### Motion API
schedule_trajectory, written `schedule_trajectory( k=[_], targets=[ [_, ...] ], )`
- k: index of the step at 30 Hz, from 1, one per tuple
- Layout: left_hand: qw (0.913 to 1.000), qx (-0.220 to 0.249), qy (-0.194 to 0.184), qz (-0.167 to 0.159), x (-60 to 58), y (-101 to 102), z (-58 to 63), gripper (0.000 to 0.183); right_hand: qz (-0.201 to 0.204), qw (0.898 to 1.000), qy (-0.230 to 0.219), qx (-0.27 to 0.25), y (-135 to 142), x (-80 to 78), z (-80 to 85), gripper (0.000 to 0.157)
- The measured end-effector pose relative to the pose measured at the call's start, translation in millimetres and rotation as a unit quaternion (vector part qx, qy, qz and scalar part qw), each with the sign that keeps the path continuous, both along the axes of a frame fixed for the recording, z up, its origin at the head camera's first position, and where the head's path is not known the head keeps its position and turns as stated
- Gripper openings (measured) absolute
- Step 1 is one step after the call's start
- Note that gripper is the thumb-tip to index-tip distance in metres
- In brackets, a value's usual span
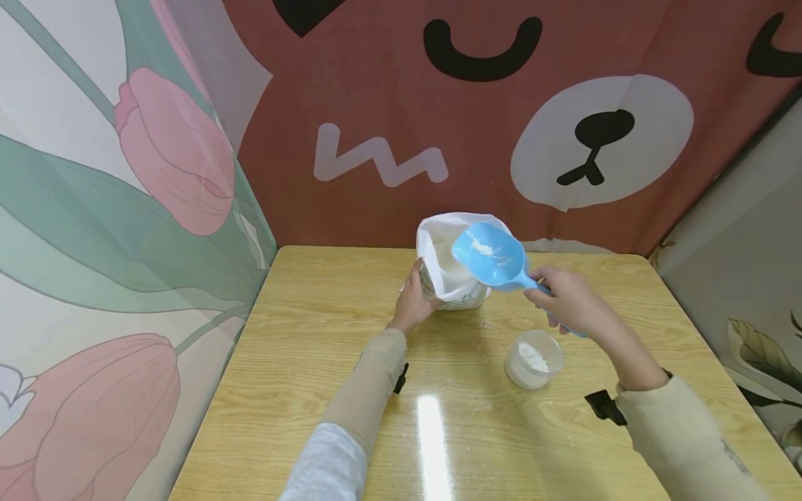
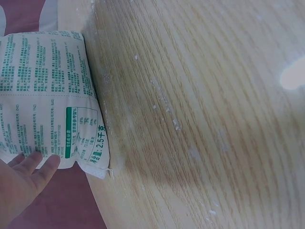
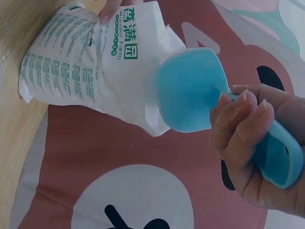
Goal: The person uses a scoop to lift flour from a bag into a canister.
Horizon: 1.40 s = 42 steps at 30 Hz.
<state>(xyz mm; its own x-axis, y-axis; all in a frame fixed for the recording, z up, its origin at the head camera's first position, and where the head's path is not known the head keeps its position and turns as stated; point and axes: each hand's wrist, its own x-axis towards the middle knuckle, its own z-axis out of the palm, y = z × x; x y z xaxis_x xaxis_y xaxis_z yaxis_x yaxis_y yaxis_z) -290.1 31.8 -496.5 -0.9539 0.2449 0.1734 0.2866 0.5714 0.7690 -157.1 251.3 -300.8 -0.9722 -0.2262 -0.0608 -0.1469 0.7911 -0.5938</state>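
Observation:
An open white flour bag [image 1: 466, 300] with green print stands at the table's back edge. My left hand [image 1: 415, 303] holds its left side, with several fingers [image 2: 29, 163] lying against the printed wall. My right hand [image 1: 573, 303] grips the handle of a light blue scoop [image 1: 499, 263], its fingers curled round it in the right wrist view. The scoop's bowl is over the right part of the bag's mouth and carries a little white powder. Just below my right hand sits a small clear tub [image 1: 525, 377] with white powder in it.
White specks are scattered over the wooden table [image 1: 301, 362], mostly in front of the bag. A brown cloth [image 1: 376, 209] with a bear's face hangs directly behind the table. A flower-patterned cloth [image 1: 188, 292] hangs along the left side.

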Motion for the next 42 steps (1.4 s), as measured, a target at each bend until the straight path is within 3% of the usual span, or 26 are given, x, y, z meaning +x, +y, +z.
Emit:
schedule_trajectory(
  k=[11, 20, 25, 30, 34, 38, 42],
  targets=[
    [1.0000, -0.002, 0.001, 0.001, -1.8, 1.1, -1.9, 0.101, -0.007, 0.999, -0.016, 0.040, -17.2, -9.7, 7.3, 0.019],
    [0.9998, -0.001, -0.012, 0.016, -2.3, 1.2, -0.3, 0.101, 0.010, 0.991, 0.029, 0.128, -31.4, -26.9, 11.0, 0.012],
    [0.9997, 0.002, -0.011, 0.020, -3.1, 1.7, -1.7, 0.102, 0.004, 0.977, 0.065, 0.203, -42.0, -43.2, 4.2, 0.009],
    [0.9998, 0.004, -0.011, 0.019, -3.1, 2.0, -2.4, 0.101, 0.000, 0.949, 0.113, 0.294, -54.8, -55.9, -10.1, 0.008],
    [0.9998, 0.003, -0.011, 0.016, -3.2, 2.4, -2.1, 0.101, -0.016, 0.930, 0.148, 0.335, -63.2, -62.7, -20.7, 0.013],
    [0.9998, -0.003, -0.010, 0.016, -3.4, 2.5, -1.9, 0.100, -0.018, 0.921, 0.171, 0.351, -68.2, -66.6, -24.8, 0.014],
    [0.9998, -0.004, -0.009, 0.016, -3.7, 2.4, -1.4, 0.100, -0.019, 0.916, 0.165, 0.365, -72.5, -73.5, -28.0, 0.013]
  ],
)
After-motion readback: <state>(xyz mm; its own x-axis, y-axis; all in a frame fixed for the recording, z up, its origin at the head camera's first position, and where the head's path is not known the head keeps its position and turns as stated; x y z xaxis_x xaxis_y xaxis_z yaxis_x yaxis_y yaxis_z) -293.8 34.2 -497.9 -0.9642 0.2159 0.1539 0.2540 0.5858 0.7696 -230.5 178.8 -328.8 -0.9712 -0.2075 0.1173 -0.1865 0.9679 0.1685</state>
